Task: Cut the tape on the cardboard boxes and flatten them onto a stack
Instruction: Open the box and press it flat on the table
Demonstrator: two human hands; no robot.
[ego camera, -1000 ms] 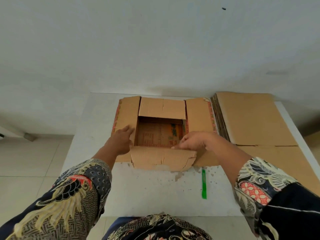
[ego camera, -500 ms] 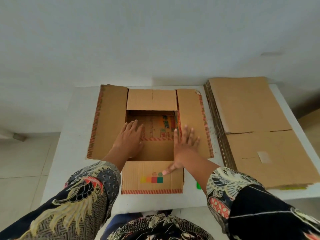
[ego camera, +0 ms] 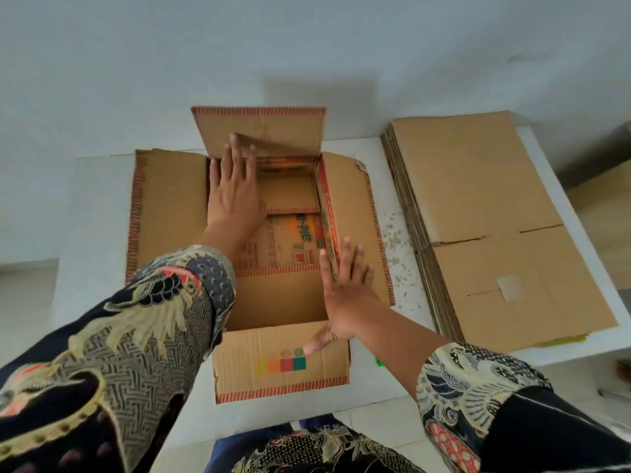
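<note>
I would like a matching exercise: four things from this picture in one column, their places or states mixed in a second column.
1. open brown cardboard box
2. stack of flattened cardboard boxes
3. left hand
4. right hand

a. fingers spread on the box's right wall
b. lies right of the box
c. flaps spread outward
d. reaches to the far flap

Pairs: 1-c, 2-b, 3-d, 4-a

The cardboard box is plain brown, and its flaps carry a border of short red stripes along the edges. On the near flap stand small squares in yellow, orange, red and dark green. Inside the box there is green lettering on an orange patch. The stack of flattened boxes is plain brown. The table is white with brown specks. The sleeves are dark navy with a cream, grey and red batik pattern.
</note>
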